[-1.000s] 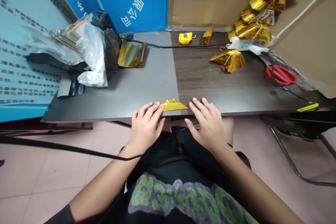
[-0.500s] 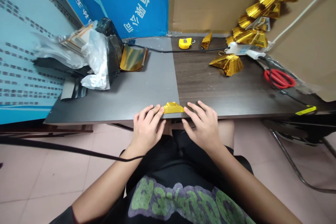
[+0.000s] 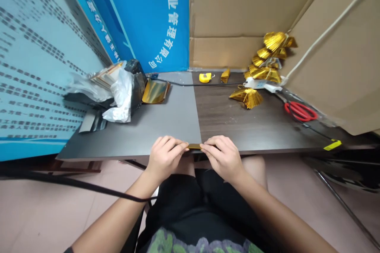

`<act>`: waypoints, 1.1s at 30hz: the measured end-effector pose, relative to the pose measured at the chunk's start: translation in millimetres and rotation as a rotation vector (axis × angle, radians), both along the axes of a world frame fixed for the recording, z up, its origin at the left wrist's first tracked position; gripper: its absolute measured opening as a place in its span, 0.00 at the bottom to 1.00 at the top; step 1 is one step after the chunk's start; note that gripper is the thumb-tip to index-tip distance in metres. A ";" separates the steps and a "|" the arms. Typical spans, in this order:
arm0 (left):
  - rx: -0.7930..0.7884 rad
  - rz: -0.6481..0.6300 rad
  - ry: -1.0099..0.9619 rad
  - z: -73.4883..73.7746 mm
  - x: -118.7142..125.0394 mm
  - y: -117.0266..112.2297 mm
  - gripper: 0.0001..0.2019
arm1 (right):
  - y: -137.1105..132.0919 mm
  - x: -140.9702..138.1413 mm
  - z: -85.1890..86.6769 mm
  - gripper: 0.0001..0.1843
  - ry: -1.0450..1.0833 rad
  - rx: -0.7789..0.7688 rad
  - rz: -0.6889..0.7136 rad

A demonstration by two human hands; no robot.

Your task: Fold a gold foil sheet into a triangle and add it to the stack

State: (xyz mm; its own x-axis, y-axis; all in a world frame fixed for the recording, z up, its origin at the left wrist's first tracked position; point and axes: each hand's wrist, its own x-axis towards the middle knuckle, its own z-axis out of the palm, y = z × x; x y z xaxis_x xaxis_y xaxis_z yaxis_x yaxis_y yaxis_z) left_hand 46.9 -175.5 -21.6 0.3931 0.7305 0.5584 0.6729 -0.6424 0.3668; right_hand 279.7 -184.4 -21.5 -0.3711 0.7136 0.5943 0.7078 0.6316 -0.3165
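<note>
A small folded gold foil piece (image 3: pixel 194 146) lies at the near edge of the table (image 3: pixel 178 122), mostly covered by my fingers. My left hand (image 3: pixel 164 156) pinches its left end with curled fingers. On its right end, my right hand (image 3: pixel 223 155) pinches in the same way. Only a thin gold strip shows between the two hands.
Gold foil sheets (image 3: pixel 156 91) lean by plastic bags (image 3: pixel 121 93) at the back left. A yellow tape measure (image 3: pixel 205 77), folded gold pieces (image 3: pixel 247 97), a stacked gold bundle (image 3: pixel 271 57), a power strip (image 3: pixel 261 84) and red scissors (image 3: pixel 299 111) sit at the back right. Cardboard walls stand behind.
Both hands went from lying flat beside the gold piece to pinching its ends. The piece looks narrower now. The camera view has pulled back and tilted up.
</note>
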 end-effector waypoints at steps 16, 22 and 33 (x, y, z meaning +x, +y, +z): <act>-0.776 -0.236 -0.553 15.9 77.5 162.8 0.21 | 115.8 51.9 28.7 0.15 0.288 -0.166 -0.076; -0.868 -0.390 -0.513 -8.3 104.8 190.3 0.24 | 133.7 66.3 1.2 0.14 0.278 -0.189 -0.147; -0.652 -0.266 -0.283 -27.9 103.1 195.4 0.15 | 153.5 129.7 -12.6 0.39 -0.064 -0.222 -0.569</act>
